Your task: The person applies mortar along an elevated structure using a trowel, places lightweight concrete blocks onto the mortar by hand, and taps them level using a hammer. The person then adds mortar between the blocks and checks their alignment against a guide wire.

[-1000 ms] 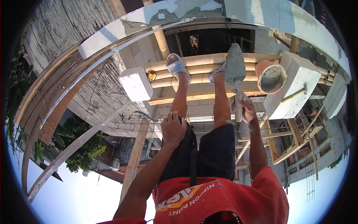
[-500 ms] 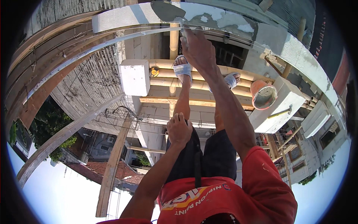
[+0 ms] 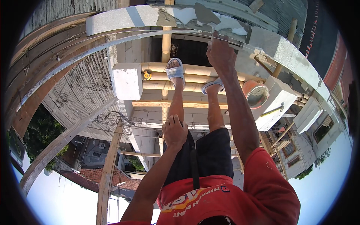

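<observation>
Far out in front, the right hand [image 3: 222,52] reaches to the long pale wall [image 3: 112,21], its fingers wrapped around the handle of a trowel [image 3: 204,14]. The grey blade lies across the wall's upper strip, among patches of grey mortar [image 3: 167,21]; I cannot tell whether it presses on the surface. A thin string [image 3: 232,38] runs along the wall near that hand. Meanwhile, the left hand [image 3: 175,131] rests on the left knee, fingers bent and slightly apart, with nothing visible in them. Between the wall and the knees, both sandalled feet stand on bamboo poles [image 3: 195,78]. An orange bucket [image 3: 246,87] with grey mix inside sits beside the right-hand white block [image 3: 282,93], which carries a yellow-handled tool [image 3: 271,110]. Beside the left-hand white block [image 3: 127,81] is a small round yellow item [image 3: 147,75].
</observation>
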Tool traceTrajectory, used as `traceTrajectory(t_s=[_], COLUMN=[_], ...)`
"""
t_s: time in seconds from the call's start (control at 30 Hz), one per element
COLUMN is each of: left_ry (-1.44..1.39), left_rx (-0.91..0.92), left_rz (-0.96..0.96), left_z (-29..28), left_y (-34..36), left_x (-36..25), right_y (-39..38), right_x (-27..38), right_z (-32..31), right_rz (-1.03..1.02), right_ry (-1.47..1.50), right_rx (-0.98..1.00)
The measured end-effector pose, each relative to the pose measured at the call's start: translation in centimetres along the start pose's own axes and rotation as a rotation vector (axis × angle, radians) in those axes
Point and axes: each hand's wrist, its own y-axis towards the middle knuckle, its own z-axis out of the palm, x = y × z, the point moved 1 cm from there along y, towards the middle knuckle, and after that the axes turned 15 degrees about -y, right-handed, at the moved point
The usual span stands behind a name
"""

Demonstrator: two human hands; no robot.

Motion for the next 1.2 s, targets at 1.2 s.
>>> traceTrajectory(t_s=[1.2], left_ry=[0.314], left_rx=[0.054], left_rz=[0.048], left_z=[2.5], left_y=[1.0], left_x=[-5.5], right_y=[-30.7], right_x=[-42.1], right_z=[30.9], right_rz=[1.024], right_ry=[0.306], right_rx=[0.352])
